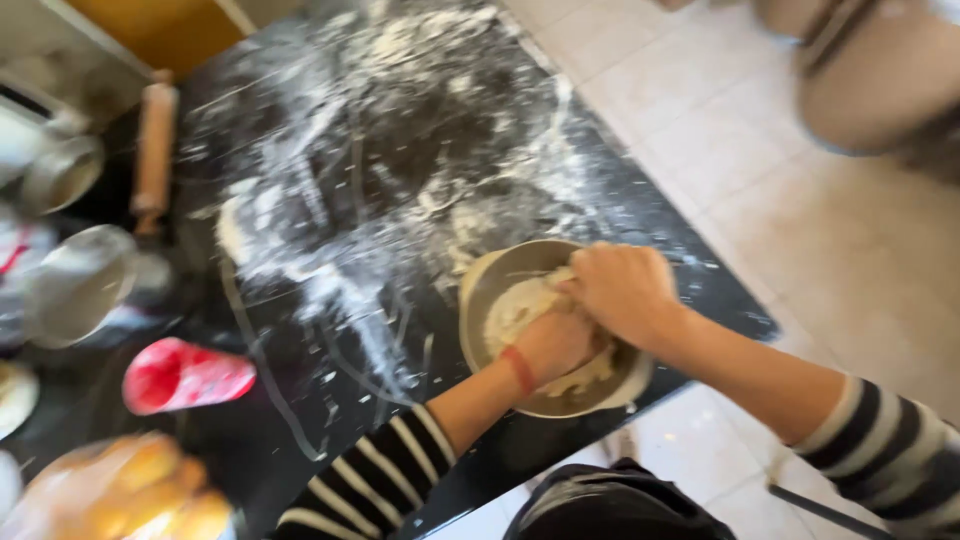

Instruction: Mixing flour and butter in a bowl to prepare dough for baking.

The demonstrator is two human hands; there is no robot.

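Inside the metal bowl [480, 290], both hands, left [555, 345] and right [625, 290], grip pressed together around dough [515, 310].

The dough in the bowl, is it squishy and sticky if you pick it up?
Probably squishy: the dough looks lumpy around both hands pressing into it. Likely sticky, since it sits ragged in the metal bowl while loose flour covers the counter. It would likely sag.

I'm seeing open floured counter [400, 150] stretching toward the upper middle of the frame, offering free passage above the metal bowl [480, 290]. Left side is crowding up: rolling pin [155, 145], metal containers [75, 285], a red cup [185, 375] lying at lower left. Bowl is sitting near the counter's right edge.
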